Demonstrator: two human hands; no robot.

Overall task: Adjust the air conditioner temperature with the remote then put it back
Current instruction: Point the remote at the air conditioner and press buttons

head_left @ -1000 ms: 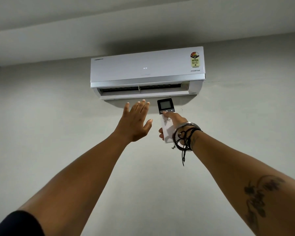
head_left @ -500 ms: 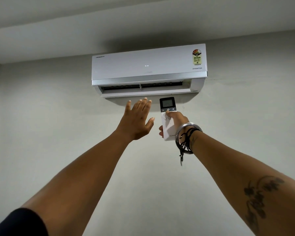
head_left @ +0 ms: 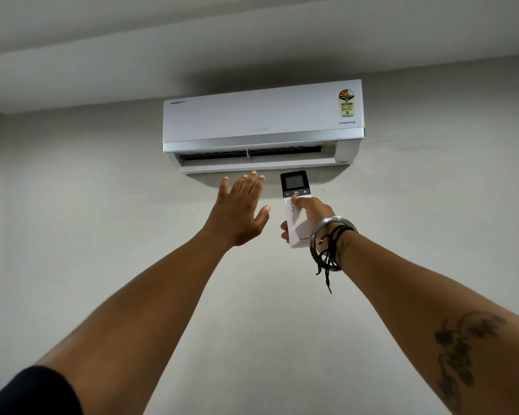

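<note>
A white wall-mounted air conditioner (head_left: 261, 121) hangs high on the wall, its lower flap open. My right hand (head_left: 312, 215) holds a white remote (head_left: 294, 187) upright and points it at the unit, with the thumb resting on the buttons just under the dark screen. My left hand (head_left: 240, 211) is raised flat with fingers spread, just below the unit's outlet and left of the remote, touching nothing.
A plain grey wall (head_left: 102, 235) fills the view below and beside the unit, and the ceiling (head_left: 192, 40) sits close above it. Bangles and black threads (head_left: 330, 244) circle my right wrist.
Both hands have risen slightly toward the unit. The two small lights on the unit's front panel no longer show.
</note>
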